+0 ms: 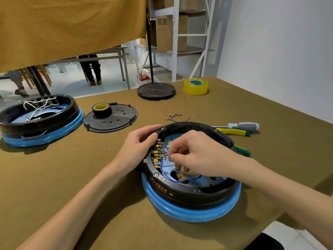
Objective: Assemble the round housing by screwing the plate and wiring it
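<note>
Both forearms bare, reached forward from lower edge of view. Left hand [138, 147] lay palm-down, fingers curled over housing rim [183, 191], thumb tucked against its outer wall. Right hand [194, 154] hung above housing interior, wrist bent, thumb and forefinger pinched on thin blue wire [166, 175], remaining fingers curled downward beneath palm.

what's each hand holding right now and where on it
The right hand pinches a blue wire at its end by the gold terminals. The left hand grips the round housing at its black rim.
</note>
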Available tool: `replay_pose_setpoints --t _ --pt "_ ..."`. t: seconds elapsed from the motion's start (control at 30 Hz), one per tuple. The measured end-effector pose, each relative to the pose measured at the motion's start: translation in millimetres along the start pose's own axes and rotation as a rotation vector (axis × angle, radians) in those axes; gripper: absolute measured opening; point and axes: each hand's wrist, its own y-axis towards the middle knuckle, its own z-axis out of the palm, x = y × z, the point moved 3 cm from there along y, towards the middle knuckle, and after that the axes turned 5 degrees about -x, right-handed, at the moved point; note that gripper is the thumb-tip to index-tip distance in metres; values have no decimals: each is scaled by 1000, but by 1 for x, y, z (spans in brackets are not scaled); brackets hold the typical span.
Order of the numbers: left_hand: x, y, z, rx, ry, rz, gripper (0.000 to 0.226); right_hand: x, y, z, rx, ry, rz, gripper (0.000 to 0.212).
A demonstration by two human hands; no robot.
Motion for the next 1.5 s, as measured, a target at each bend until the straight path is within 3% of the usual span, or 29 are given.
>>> replay_pose_setpoints --t 0.23,0.37,0.6,0.73,0.87,1.13,1.5 --pt "2 2 1 2 -2 1 34 0 1 0 176 344 237 10" --pt "4 2 2 7 -9 -22 35 -5 9 -2 109 325 276 21" --pt "5 3 1 6 -14 -18 35 -8 5 4 -14 55 92 21" --pt "6 4 1 7 -31 -19 34 -5 1 8 -56 11 -54 32" --pt "7 5 1 3 -21 -10 34 -4 0 12 -77 1 -121 28" --pt "5 3 2 -13 -42 -12 34 -8 1 19 -37 -82 -162 14" --pt "6 3 3 -19 -33 15 34 -5 -1 18 -31 -141 -187 15"
